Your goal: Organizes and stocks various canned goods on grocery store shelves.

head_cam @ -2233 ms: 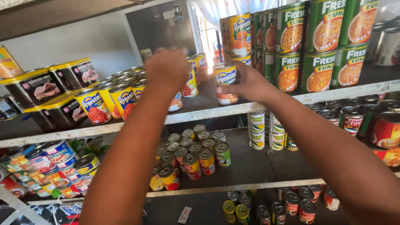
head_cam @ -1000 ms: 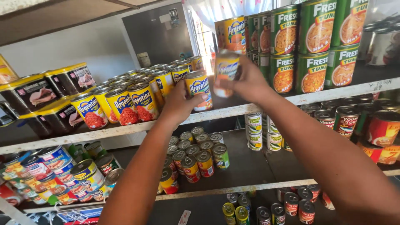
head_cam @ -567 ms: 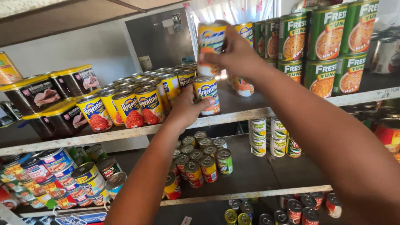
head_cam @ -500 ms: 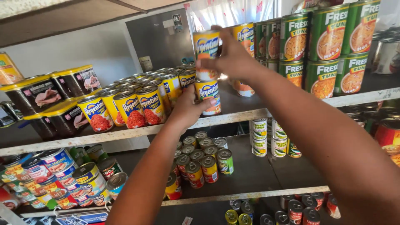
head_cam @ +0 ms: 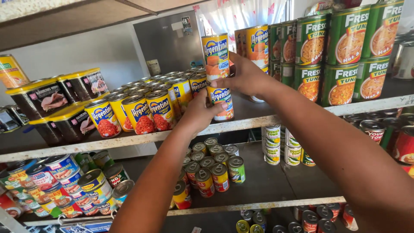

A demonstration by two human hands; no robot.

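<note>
While my right hand (head_cam: 248,77) clasps the upper yellow can (head_cam: 216,56) at frame centre, my left hand (head_cam: 199,113) grips the lower can (head_cam: 221,102) beneath it on the shelf (head_cam: 129,139); green cans (head_cam: 345,51) crowd the upper right, yellow-lidded dark tins (head_cam: 56,108) the left.

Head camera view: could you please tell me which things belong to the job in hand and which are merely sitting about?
In hand:
- upper yellow can, right hand
- lower yellow can, left hand

Sitting about:
- green cans
- dark flat tins
- small cans on shelf below
</note>
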